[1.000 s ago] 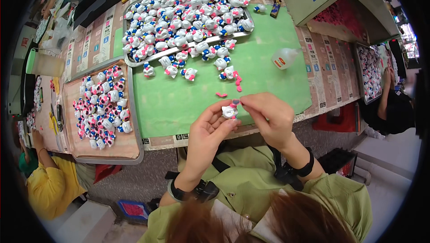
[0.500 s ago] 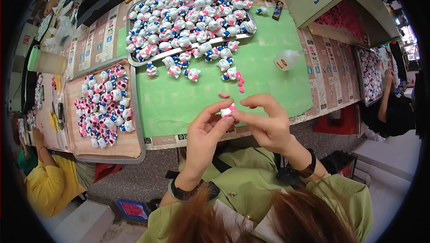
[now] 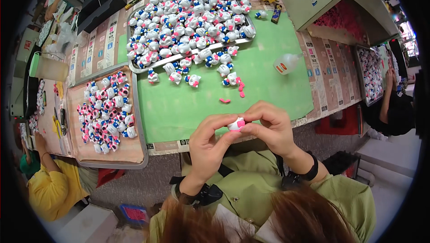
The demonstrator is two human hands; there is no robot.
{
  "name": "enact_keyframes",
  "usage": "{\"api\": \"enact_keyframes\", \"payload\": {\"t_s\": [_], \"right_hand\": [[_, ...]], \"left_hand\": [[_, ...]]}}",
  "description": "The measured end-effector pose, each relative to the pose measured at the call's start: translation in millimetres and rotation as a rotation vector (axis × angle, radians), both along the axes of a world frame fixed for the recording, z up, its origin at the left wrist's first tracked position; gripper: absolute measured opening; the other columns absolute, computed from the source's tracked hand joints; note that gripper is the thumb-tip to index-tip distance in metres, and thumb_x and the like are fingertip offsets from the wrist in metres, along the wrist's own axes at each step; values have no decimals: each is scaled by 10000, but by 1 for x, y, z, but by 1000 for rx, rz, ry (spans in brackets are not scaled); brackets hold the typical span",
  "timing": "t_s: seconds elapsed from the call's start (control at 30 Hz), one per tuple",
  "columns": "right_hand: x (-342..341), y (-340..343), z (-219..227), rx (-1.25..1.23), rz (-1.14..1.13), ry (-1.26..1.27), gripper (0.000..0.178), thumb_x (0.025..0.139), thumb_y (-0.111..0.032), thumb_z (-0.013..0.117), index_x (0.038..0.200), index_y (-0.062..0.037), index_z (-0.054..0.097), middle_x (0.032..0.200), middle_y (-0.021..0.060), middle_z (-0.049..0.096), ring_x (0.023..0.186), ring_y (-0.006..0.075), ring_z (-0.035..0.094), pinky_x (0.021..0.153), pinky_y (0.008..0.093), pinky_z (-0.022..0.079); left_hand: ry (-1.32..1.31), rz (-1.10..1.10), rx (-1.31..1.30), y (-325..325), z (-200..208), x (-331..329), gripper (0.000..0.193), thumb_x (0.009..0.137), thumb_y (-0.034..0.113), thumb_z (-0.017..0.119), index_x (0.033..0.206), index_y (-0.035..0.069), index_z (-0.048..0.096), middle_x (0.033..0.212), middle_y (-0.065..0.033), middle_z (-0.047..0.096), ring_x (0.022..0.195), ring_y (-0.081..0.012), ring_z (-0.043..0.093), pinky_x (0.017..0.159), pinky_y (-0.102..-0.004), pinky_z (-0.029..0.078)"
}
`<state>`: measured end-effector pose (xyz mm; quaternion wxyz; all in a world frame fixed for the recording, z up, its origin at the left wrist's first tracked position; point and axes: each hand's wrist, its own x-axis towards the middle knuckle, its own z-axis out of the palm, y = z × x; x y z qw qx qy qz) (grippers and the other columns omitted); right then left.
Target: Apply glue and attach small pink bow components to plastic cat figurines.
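"Green mat [image 3: 179,113] is stretching out in front. Who's holding what?"

"Left hand [image 3: 207,143] and right hand [image 3: 274,131] are pinching one white-and-pink figure [image 3: 234,125] between their thumbs and forefingers, over the mat's near edge."

"Why both?"

"It's so small that each pinch is probably steadying it against the other."

"And the pose?"

"Both wrists are angling inward, fingertips are nearly meeting, and thumbs are lying on the body side. Remaining fingers are mostly hiding, so I cannot tell how tightly they're curling."

"What's beyond?"

"Pink pieces [image 3: 242,94] are lying just past the fingertips, presumably for easy picking. Farther ahead of the right hand, a bottle [image 3: 287,64] is sitting, seemingly clear of the elbow. Well ahead of the left hand, a big tray [image 3: 219,45] is holding heaped figures; off to that hand's left, a smaller tray [image 3: 144,147] is holding more, perhaps keeping two groups apart."
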<state>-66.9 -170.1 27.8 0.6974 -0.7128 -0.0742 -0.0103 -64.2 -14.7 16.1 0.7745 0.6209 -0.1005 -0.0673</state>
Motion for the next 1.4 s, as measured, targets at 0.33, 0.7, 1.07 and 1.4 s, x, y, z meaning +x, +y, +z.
{"api": "enact_keyframes", "payload": {"t_s": [0.33, 0.7, 1.07, 1.4], "right_hand": [[-4, -1, -3, 15, -22, 39, 98, 683, -3, 641, 771, 18, 602, 727, 87, 587, 675, 142, 552, 612, 245, 429], [-3, 3, -2, 19, 4, -3, 248, 672, -8, 639, 916, -11, 596, 825, 98, 557, 740, 161, 531, 646, 251, 423], [-4, 17, 10, -500, -142, -359, 430, 567, 19, 663, 985, -18, 570, 817, 84, 492, 725, 230, 473, 612, 307, 403], [-1, 20, 9, -563, -161, -381, 379, 589, -6, 660, 957, -6, 570, 829, 90, 510, 716, 240, 490, 618, 314, 414]], "left_hand": [[-90, 11, 24, -1, -3, -1, 226, 714, -41, 597, 937, -18, 570, 940, -122, 576, 860, -185, 547, 750, -269, 425], [57, 6, -108, -1, -10, -3, 279, 740, -56, 558, 1016, -24, 532, 996, -113, 555, 894, -170, 533, 775, -260, 415], [420, -139, -629, -1, -1, 0, 325, 834, 42, 477, 1146, -27, 412, 1065, -114, 509, 974, -167, 495, 853, -286, 393], [569, -148, -682, 0, -2, 8, 267, 847, 83, 469, 1094, -9, 431, 1027, -103, 508, 937, -168, 500, 819, -295, 410]]}}
